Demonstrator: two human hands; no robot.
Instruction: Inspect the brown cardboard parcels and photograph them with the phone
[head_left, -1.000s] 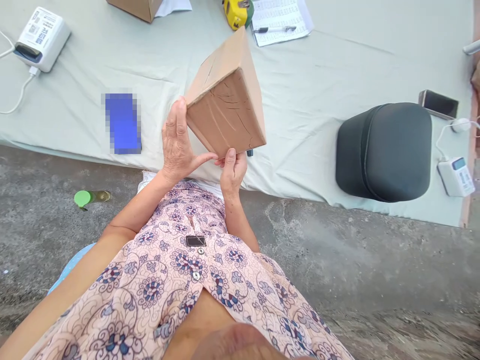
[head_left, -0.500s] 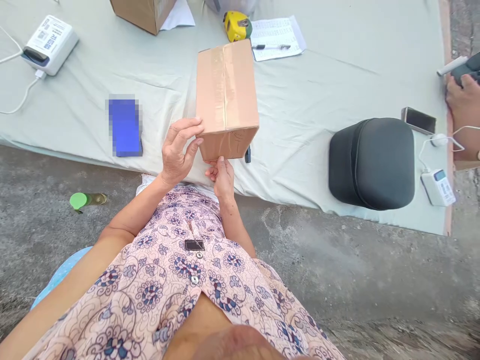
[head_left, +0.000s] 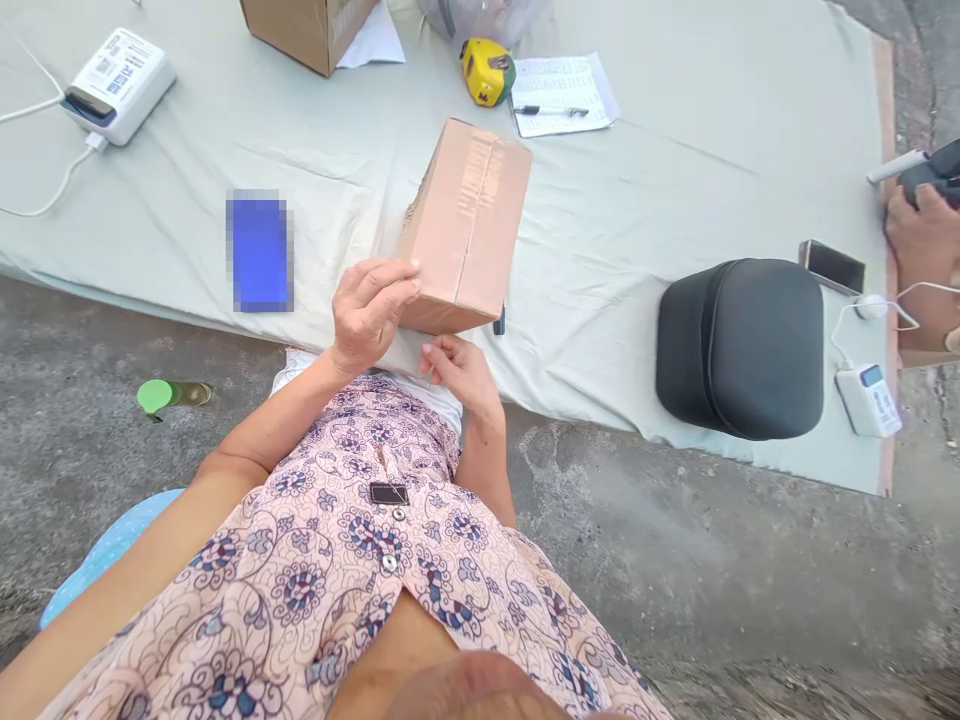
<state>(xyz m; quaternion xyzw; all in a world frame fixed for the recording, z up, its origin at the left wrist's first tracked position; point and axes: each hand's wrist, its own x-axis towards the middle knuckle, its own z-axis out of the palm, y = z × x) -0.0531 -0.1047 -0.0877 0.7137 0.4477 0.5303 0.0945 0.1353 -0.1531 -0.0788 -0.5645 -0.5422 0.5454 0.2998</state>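
A taped cardboard box (head_left: 469,225) stands at an angle on the cloth near the table's front edge. My left hand (head_left: 375,312) grips its near left corner, with fingertips on the top edge. Just below the near face, my right hand (head_left: 463,375) is closed in a pinch, slightly apart from the box. Whatever lies between those fingertips, if anything, is too small to make out. A strip of shiny tape runs along the top seam. Part of a dark marker-like object (head_left: 499,322) pokes out beside the box's right side; the rest is hidden.
Behind are a yellow tape measure (head_left: 486,72), a paper sheet (head_left: 559,85) with a pen, and another cardboard box (head_left: 304,30). A black case (head_left: 742,348) stands right, a white device (head_left: 118,85) left. Another person's hand (head_left: 924,230) is at the far right edge.
The box has turned clockwise, showing more of its left side. My right hand has come off its near lower edge and curled its fingers. My left hand stays at the corner.
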